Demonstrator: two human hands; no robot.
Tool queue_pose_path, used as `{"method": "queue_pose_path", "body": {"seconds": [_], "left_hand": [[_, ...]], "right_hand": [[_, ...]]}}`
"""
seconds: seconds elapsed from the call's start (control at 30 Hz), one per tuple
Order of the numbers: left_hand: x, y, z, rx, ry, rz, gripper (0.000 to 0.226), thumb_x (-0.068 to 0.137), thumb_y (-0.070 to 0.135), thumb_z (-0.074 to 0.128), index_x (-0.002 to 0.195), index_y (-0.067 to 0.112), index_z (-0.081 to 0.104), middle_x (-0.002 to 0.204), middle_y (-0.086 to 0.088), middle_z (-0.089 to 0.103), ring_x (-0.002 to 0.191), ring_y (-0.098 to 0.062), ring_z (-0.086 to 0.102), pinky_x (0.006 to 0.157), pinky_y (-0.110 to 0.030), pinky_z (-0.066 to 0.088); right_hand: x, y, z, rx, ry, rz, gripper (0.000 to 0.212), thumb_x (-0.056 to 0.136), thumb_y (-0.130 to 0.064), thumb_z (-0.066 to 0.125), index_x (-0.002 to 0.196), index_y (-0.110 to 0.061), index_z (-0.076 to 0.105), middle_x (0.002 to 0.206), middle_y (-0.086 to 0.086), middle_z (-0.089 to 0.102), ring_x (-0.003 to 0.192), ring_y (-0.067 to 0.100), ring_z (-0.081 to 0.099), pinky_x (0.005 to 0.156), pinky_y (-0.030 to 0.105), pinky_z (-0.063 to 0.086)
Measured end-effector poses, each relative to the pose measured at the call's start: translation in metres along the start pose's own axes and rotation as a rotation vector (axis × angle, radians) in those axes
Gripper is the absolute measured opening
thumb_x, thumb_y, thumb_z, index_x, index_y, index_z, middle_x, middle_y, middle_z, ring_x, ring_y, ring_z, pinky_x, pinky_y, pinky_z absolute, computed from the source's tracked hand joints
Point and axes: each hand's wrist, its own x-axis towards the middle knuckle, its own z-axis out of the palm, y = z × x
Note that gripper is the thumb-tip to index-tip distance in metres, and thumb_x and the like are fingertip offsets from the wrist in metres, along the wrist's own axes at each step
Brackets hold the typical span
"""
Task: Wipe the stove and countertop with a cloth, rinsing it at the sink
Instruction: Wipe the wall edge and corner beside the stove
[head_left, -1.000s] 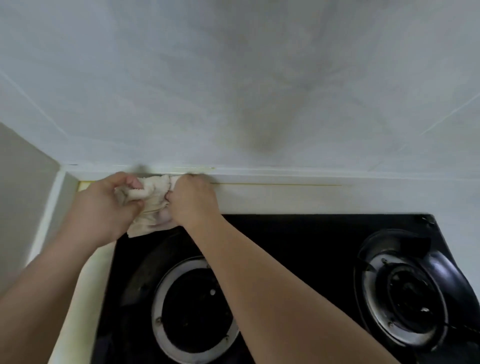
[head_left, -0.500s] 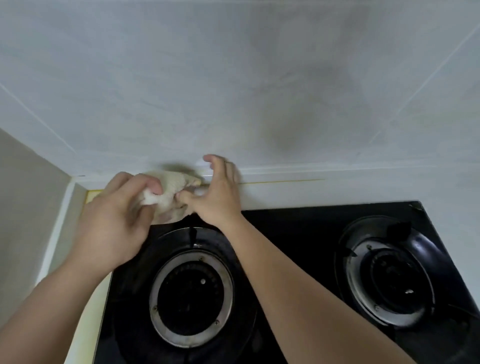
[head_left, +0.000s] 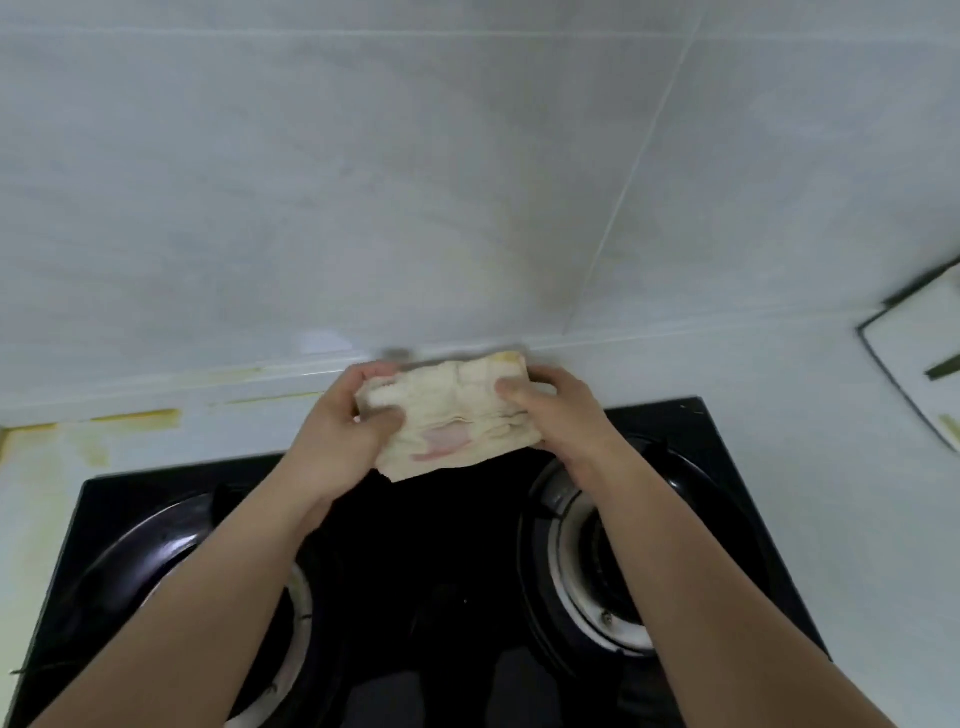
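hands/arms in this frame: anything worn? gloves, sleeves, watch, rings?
Nothing worn that shows. The left hand and right hand are bare, no gloves. Both forearms are uncovered from wrist to the bottom edge of the picture, so no sleeve is in view. No watch, band or bracelet at either wrist. No rings on the fingers that show; some fingers are hidden.

A: What is worn on the arms?
B: Both forearms are bare as far as the near edge. The left hand (head_left: 332, 441) and right hand (head_left: 563, 415) are bare too.
A: Shape of the arms?
B: Long, smooth, tapering towards the wrists
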Motion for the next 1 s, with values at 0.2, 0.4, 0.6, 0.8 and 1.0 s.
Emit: {"method": "queue_pose_path", "body": {"seconds": [0.2,0.4,0.6,0.8,1.0], "left_hand": [[0.02,0.001,0.08,0.072,-0.079,-0.073,0.066,0.07,0.043,0.091,0.128,0.046,0.061,0.13,0.006,0.061,0.114,-0.009,0.063,0.102,-0.028,0.05],[0.041,-0.004,0.123,0.426,-0.096,0.242,0.056,0.079,0.012,0.082,0.129,0.031,0.063,0.152,0.003,0.029,0.115,-0.011,0.059,0.101,-0.022,0.047],[0.042,-0.006,0.121,1.245,-0.006,0.375,0.066,0.08,0.026,0.071,0.137,0.041,0.04,0.145,0.001,0.037,0.093,-0.027,0.065,0.072,-0.035,0.043],[0.059,-0.006,0.126,1.284,0.009,0.484,0.104,0.073,0.024,0.073,0.155,0.048,0.013,0.153,-0.001,0.032,0.089,-0.028,0.068,0.069,-0.037,0.052],[0.064,-0.007,0.128,1.405,-0.019,0.548,0.079,0.082,0.027,0.071,0.15,0.038,0.032,0.156,0.001,0.031,0.099,-0.028,0.064,0.063,-0.035,0.043]], "right_hand": [[0.002,0.001,-0.06,-0.198,0.193,0.009,0.048,0.089,-0.041,0.073,0.13,-0.025,0.053,0.111,-0.002,0.063,0.082,0.01,0.064,0.05,0.023,0.05],[0.016,-0.005,-0.067,-0.376,0.225,-0.038,0.048,0.095,-0.039,0.061,0.138,-0.021,0.053,0.109,0.001,0.06,0.083,0.021,0.067,0.055,0.031,0.06],[0.013,-0.01,-0.075,-0.818,0.007,-0.092,0.081,0.08,-0.058,0.074,0.146,-0.023,0.043,0.129,0.002,0.057,0.125,0.026,0.05,0.093,0.033,0.038],[0.024,0.001,-0.079,-0.918,-0.045,-0.18,0.135,0.06,-0.057,0.09,0.157,-0.046,-0.003,0.135,0.006,0.051,0.126,0.03,0.053,0.099,0.04,0.043],[0.031,-0.004,-0.073,-1.217,-0.022,-0.229,0.082,0.072,-0.06,0.081,0.143,-0.04,0.045,0.127,0.002,0.055,0.112,0.028,0.059,0.09,0.039,0.049]]}}
